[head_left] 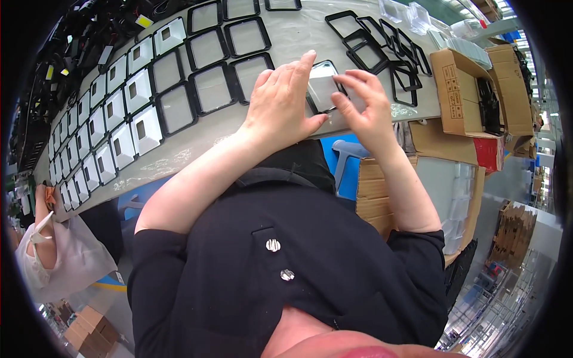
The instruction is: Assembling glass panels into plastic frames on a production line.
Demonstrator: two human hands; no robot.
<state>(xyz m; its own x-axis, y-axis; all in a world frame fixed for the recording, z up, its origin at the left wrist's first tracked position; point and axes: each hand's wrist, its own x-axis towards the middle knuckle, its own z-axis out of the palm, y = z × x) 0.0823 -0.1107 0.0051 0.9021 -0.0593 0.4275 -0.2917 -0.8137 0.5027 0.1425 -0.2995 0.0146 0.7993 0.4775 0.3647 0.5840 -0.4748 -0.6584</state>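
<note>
Nearest is a dark shirt [352, 262] with ridged, shiny round buttons [273, 245]. Beyond it, the left hand [276, 102] is open, fingers straight; the right hand [370, 107] curves loosely, thumb and fingers parted. Between them, on the glossy grey table [298, 33], lies a black-rimmed rectangular pane [321, 89]; I cannot tell whether fingertips touch it. Farther out, round-cornered black frames [232, 83] and white pieces [127, 156] with squarish openings form rows leftward, and loose frames [382, 53] overlap near a cardboard box [452, 95].

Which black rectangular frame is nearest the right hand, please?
The lone black rectangular frame between the left hand and right hand; the others lie in rows or piled.
</note>
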